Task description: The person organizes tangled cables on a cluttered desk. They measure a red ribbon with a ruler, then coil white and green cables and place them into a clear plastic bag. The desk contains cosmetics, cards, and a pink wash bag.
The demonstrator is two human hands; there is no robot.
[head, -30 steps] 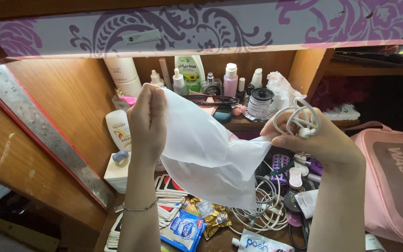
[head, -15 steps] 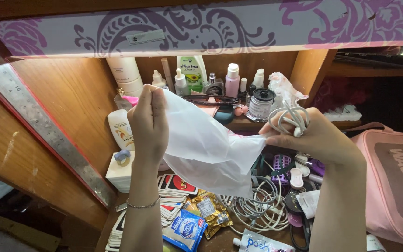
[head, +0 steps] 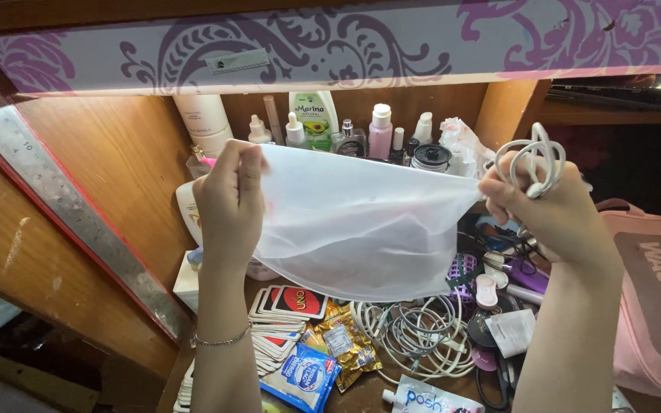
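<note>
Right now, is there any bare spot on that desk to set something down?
Hardly. The desk under the white bag is covered: cards, sachets, a cable tangle, small items beside the pink pouch. The back shelf is packed with bottles. Only thin wood strips show near the front edge.

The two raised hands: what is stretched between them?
In the head view, a translucent white plastic bag spans from the left hand to the right hand, which also holds a coiled white cable.

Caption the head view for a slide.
Left hand and right hand, clutching a coiled white cable, stretch a white plastic bag.
</note>
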